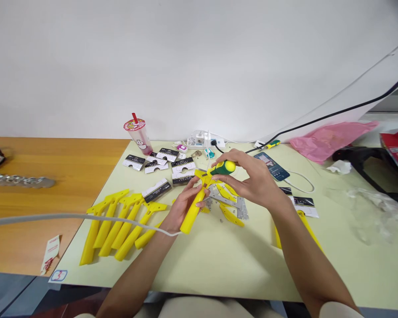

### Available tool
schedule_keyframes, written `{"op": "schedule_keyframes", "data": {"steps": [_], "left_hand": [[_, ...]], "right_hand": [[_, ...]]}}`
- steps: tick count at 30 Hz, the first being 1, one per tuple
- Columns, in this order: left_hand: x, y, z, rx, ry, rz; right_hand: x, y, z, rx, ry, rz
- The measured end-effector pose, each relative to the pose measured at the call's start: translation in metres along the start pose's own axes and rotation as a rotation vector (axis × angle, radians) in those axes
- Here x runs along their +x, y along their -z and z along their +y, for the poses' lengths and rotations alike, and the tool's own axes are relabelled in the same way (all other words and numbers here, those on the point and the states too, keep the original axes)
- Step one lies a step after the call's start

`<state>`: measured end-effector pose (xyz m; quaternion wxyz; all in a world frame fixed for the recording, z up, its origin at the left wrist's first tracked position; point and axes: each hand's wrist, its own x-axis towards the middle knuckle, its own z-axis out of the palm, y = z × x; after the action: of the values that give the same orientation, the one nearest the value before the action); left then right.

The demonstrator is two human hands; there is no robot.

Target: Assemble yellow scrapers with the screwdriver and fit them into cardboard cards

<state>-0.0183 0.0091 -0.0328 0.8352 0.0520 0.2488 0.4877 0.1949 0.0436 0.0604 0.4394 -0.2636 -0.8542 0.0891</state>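
Nearest, a grey cable (69,216) is lying across the left forearm and is reaching the lower end of the yellow handle; it could be catching there and pulling the work aside if the arm is turning; the left hand (185,198) is clamping this yellow handle (193,214) in front of the body, and the right hand (248,176) is gripping a screwdriver (223,168) by its green and yellow grip, the tool meeting the handle's wide head; whether its tip is sitting in a screw, I cannot tell; if it is standing crooked, it could be slipping toward the left fingers; just beyond the hands, loose yellow pieces (231,215) and small metal bits (221,220) are lying, and a careless wrist could be scattering them; left of the left hand, yellow tools (132,236) are resting close together, so an elbow could be disturbing them; farther, beyond the left hand, a drink cup (142,143) is standing near a power strip (195,142); if something is knocking it, liquid could be spilling there.
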Motion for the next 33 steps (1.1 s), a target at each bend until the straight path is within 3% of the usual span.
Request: {"op": "schedule_keyframes", "data": {"steps": [33], "left_hand": [[-0.0001,-0.0052,-0.0019,0.028,-0.026,0.040]], "right_hand": [[-0.0022,-0.0017,-0.0002,-0.076,0.024,0.052]]}}
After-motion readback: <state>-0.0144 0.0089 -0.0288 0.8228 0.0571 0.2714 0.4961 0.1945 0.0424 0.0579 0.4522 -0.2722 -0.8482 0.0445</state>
